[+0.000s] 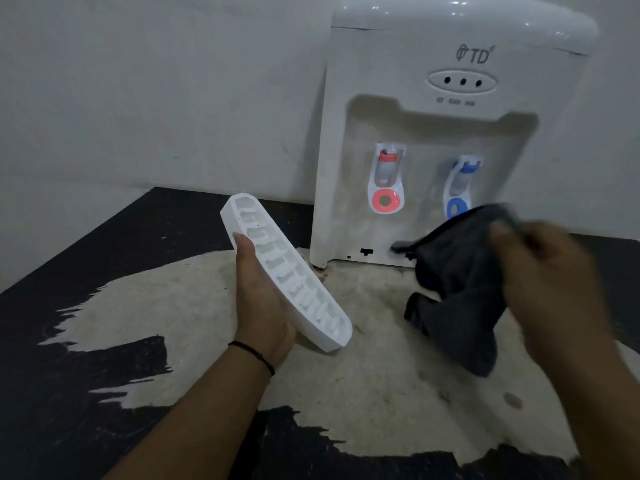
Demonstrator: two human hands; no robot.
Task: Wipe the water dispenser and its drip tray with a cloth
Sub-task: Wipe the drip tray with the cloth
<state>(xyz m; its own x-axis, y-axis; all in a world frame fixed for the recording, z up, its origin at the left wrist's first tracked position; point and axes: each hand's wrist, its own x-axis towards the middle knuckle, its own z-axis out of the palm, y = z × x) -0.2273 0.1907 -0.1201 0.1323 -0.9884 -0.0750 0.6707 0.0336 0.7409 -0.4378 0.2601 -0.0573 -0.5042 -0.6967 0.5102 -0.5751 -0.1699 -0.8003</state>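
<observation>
A white tabletop water dispenser [450, 64] stands at the back right against the wall, with a red tap [386, 181] and a blue tap [460, 188]. The white slotted drip tray [277, 258] is off the dispenser and tilted in the air, held from underneath by my left hand [259, 299]. My right hand [547, 282] is blurred and grips a dark grey cloth [460, 289], which hangs down in front of the dispenser's lower right, to the right of the tray and apart from it.
The dispenser stands on a dark tabletop [69, 306] whose black coating is worn off into a large pale patch [381, 375] in the middle. A grey wall [156, 98] runs behind. A black band circles my left wrist [252, 355].
</observation>
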